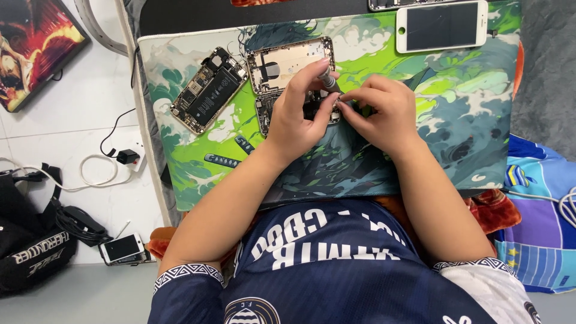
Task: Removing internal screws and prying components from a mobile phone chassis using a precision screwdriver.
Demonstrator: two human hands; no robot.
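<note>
1. Landmark: opened phone body (208,90), battery exposed, lying on the printed desk mat (468,120).
2. Hidden: the small phone frame (267,117) being worked on sits right of the opened phone body, mostly covered by both hands; only its left edge shows. Can't make out what part the fingertips touch.
3. Empty rear housing (287,63) lies just right of the opened phone body, above the hands; its lower edge is masked by the left fingers.
4. Left hand (300,114): curled, thumb and fingers closed round a grey screwdriver (329,79), tool tilted, tip hidden between the hands.
5. Right hand (384,111): fingers bent inward, pinched narrow at the tool tip; whether it holds anything is unclear.
6. Hands touch each other at the fingertips.
7. White screen panel (442,25) lies far right of the opened phone body, at the mat's top edge.
8. Another device above it is cut off by the frame.
</note>
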